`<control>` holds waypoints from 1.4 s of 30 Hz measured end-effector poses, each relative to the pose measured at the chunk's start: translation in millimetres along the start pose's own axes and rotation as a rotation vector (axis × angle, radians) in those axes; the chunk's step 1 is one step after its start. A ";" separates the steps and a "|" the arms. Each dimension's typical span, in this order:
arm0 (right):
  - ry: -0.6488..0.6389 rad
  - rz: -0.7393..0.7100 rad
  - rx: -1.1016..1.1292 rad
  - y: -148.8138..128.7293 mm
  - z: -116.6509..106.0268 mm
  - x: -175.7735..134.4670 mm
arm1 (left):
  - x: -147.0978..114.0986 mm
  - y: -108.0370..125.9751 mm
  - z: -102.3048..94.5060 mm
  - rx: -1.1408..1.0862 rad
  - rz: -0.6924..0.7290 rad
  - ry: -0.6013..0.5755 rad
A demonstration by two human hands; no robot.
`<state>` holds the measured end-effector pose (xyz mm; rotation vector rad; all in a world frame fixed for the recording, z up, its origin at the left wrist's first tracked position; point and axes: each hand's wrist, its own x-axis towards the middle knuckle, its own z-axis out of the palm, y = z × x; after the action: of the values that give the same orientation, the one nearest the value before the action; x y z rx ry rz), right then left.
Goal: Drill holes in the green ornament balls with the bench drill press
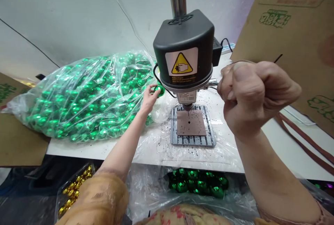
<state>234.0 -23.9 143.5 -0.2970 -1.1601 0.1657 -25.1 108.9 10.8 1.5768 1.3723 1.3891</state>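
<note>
Beads fill the clear bag (78, 96) on the surface, where the left hand (149, 98) pinches one green bead (159, 90) beside the bench drill (184, 54), whose bit could nick fingers, while the right hand (250, 96) fists its lever.

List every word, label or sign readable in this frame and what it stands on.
"Attention": under a yellow hand-warning triangle, sticker on the drill press head.
Smaller sticker lines: too small to read.
Plate below the head: unreadable.
Green prints on the cardboard: not legible.
</note>
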 end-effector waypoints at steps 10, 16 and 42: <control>0.020 0.090 -0.017 -2.8 -0.8 -3.7 | -128.8 35.4 11.3 -0.260 -0.216 -0.329; -0.011 0.121 -0.043 -3.4 -3.8 -4.5 | -131.7 29.5 33.4 -0.175 -0.139 -0.384; 0.012 -0.004 -0.102 3.3 -7.5 -19.0 | -150.3 30.4 72.5 0.140 0.114 -0.267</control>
<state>233.5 -27.2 123.1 -0.3852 -1.1588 0.1015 66.9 -28.9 -25.6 1.8815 1.2566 1.1159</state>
